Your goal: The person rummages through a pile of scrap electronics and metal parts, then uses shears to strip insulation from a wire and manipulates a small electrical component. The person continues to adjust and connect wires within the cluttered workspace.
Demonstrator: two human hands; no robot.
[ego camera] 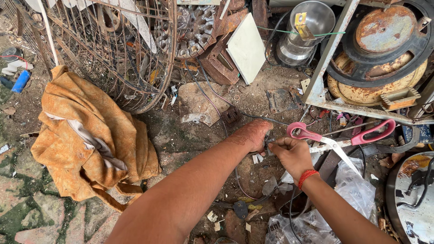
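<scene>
wire [271,121] end gets pinched between both hands, left hand [254,133] bracing it, right hand [290,152] fingers closed tight around it. pink scissors [341,135] lie open just beside, handy on the floor.

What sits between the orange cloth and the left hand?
Head view: mostly bare, dirty ground between the orange cloth and the left hand, with a thin dark wire crossing it near the hand. The person's own left forearm runs below that stretch.

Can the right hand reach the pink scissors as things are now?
Probably yes. The scissors lie open on the ground just beyond the right hand, with nothing over their handles. But the fingers are pinched on a small piece, so they are not free.
</scene>
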